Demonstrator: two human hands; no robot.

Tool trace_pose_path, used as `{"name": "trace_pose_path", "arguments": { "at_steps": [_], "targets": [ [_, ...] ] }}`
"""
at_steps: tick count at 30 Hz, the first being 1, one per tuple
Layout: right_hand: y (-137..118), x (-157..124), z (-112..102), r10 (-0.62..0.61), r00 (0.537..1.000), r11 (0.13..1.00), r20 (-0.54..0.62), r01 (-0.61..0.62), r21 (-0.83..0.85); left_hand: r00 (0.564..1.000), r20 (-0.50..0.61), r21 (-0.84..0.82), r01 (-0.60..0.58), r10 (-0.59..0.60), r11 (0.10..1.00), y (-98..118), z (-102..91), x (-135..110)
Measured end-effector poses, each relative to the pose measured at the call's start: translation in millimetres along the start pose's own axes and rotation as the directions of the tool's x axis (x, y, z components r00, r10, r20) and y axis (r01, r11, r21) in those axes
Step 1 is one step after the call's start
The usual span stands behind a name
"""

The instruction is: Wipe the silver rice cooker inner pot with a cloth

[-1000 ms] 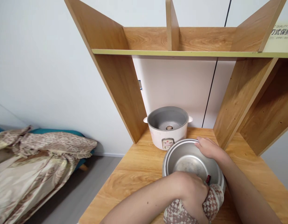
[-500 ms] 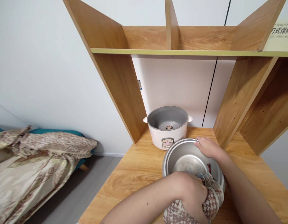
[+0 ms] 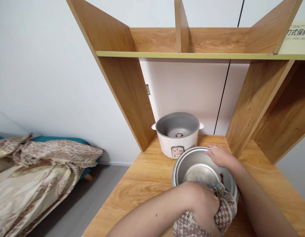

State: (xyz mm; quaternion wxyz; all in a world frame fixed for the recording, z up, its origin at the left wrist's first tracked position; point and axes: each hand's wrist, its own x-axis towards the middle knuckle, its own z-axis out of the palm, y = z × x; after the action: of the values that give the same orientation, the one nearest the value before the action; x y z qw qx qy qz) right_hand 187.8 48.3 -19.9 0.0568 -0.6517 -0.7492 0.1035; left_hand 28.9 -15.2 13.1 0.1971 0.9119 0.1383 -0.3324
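A metal inner pot (image 3: 199, 168) stands on the wooden table (image 3: 144, 184), just in front of a white rice cooker body (image 3: 177, 134) whose well is open. My left hand (image 3: 204, 205) is closed on a brown-and-white houndstooth cloth (image 3: 223, 209), pressing it against the pot's near inner wall. My right hand (image 3: 222, 156) grips the pot's far right rim, fingers curled over the edge.
Wooden shelf panels (image 3: 127, 89) rise on both sides of the cooker, with a shelf board (image 3: 191, 55) overhead. A bed with a patterned blanket (image 3: 38, 171) lies at the lower left, beyond the table's left edge. A label with printed characters (image 3: 296, 36) sits at the upper right.
My left hand has shifted the cloth slightly up the pot's inner wall over the last second. Since half a second ago nothing has visibly moved.
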Motion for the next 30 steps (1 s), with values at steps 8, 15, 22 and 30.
{"name": "trace_pose_path", "arguments": {
  "at_steps": [8,15,22,30],
  "targets": [
    [0.3,-0.2,0.3,-0.003,1.000,1.000,-0.003,0.003,0.000,1.000,-0.021,0.011,0.005,-0.005,1.000,0.1,2.1,-0.2],
    [-1.2,-0.7,-1.2,0.002,1.000,1.000,0.004,-0.002,0.001,1.000,0.013,0.020,-0.004,0.004,1.000,1.4,-2.8,-2.7],
    [-1.4,-1.4,-2.2,0.004,1.000,1.000,0.018,-0.004,0.016,1.000,0.029,0.014,0.005,-0.005,1.000,2.4,-3.9,-4.6],
    [6.6,-2.0,-0.3,-0.004,0.999,0.998,0.031,0.002,0.066,1.000,0.006,0.018,-0.018,0.017,1.000,-0.1,1.3,-5.0]
  ]
}}
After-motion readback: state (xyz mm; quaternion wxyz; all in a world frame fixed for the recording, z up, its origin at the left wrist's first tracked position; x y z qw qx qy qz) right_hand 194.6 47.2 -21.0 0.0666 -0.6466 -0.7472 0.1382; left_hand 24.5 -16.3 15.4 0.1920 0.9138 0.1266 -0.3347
